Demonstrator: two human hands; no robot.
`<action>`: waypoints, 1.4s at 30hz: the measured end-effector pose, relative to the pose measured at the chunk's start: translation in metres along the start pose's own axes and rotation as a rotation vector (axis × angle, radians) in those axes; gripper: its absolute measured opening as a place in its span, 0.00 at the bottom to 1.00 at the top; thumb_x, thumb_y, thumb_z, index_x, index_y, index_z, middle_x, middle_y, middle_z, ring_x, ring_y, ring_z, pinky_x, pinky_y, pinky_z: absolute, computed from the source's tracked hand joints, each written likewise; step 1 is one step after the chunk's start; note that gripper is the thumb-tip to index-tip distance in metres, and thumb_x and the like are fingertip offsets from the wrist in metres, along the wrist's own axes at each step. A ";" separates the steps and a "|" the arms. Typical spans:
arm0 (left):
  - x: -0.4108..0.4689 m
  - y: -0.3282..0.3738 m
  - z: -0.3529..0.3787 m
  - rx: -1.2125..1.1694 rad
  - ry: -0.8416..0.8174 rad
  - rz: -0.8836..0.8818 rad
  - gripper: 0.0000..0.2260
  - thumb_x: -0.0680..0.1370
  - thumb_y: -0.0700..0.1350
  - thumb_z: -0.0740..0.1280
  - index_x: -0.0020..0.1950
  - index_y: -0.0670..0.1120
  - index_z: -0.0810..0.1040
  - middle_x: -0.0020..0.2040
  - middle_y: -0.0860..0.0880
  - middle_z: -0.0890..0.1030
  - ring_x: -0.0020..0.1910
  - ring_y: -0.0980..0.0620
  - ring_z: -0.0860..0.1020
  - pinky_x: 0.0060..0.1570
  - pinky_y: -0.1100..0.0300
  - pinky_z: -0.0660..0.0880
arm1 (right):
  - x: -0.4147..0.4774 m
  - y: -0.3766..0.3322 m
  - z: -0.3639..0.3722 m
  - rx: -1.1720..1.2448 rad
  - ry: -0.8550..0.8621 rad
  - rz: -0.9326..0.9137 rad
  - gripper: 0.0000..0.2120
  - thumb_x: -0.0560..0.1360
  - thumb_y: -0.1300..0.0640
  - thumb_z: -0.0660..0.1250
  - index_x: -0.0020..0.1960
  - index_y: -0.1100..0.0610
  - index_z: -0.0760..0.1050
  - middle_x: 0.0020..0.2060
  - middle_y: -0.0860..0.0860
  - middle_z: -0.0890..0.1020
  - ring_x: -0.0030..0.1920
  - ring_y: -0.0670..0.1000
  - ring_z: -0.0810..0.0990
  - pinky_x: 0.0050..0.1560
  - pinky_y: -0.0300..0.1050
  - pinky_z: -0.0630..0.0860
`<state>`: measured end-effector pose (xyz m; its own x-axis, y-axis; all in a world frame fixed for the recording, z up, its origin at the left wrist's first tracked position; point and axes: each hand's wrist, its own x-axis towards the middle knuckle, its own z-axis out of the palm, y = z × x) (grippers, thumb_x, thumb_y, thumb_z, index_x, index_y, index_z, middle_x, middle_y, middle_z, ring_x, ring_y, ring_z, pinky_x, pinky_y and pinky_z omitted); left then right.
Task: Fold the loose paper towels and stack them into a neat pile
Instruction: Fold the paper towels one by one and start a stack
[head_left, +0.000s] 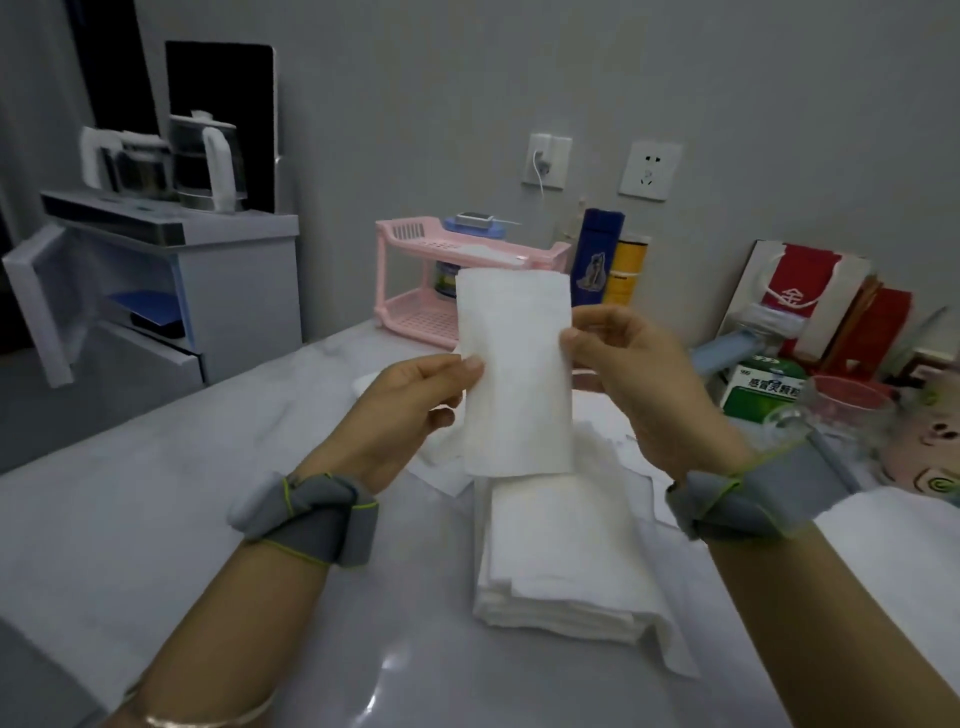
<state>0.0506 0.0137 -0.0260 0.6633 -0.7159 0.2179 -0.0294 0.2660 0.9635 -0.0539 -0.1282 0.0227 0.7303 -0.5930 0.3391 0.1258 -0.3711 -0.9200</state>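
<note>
The left hand (415, 397) pinches the left edge of the folded paper towel (511, 364) and the right hand (641, 387) its right edge, in the air above the pile (561, 561) on the counter (182, 519). It seems light, limp and easily torn, so grip the edges gently.

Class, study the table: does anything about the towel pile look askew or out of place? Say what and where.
Yes. The pile is mostly square, but one sheet at its base pokes out past the near right corner, looking unfolded. The left hand and right hand hold a folded towel in the air.
</note>
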 end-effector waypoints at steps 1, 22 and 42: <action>0.000 0.002 0.001 -0.022 0.003 0.008 0.14 0.67 0.52 0.68 0.43 0.42 0.79 0.42 0.47 0.76 0.44 0.47 0.67 0.49 0.56 0.67 | 0.001 -0.001 0.000 -0.075 0.085 -0.076 0.05 0.76 0.60 0.64 0.51 0.53 0.73 0.46 0.49 0.78 0.49 0.49 0.77 0.47 0.40 0.77; -0.005 0.004 0.010 -0.124 -0.063 0.019 0.15 0.65 0.51 0.66 0.49 0.46 0.80 0.48 0.49 0.84 0.49 0.50 0.82 0.48 0.58 0.80 | -0.026 -0.017 0.019 0.131 -0.187 0.000 0.07 0.76 0.56 0.65 0.39 0.55 0.76 0.33 0.47 0.82 0.34 0.44 0.82 0.36 0.38 0.81; -0.007 0.013 -0.017 -0.281 -0.159 -0.303 0.12 0.67 0.44 0.63 0.37 0.41 0.85 0.36 0.43 0.84 0.33 0.47 0.83 0.28 0.59 0.78 | 0.003 0.007 -0.025 -0.361 -0.250 0.342 0.12 0.71 0.51 0.71 0.47 0.58 0.76 0.43 0.54 0.81 0.41 0.52 0.81 0.40 0.43 0.79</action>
<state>0.0583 0.0328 -0.0180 0.4868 -0.8731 -0.0256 0.3675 0.1782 0.9128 -0.0675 -0.1509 0.0220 0.8317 -0.5514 -0.0648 -0.3527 -0.4345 -0.8287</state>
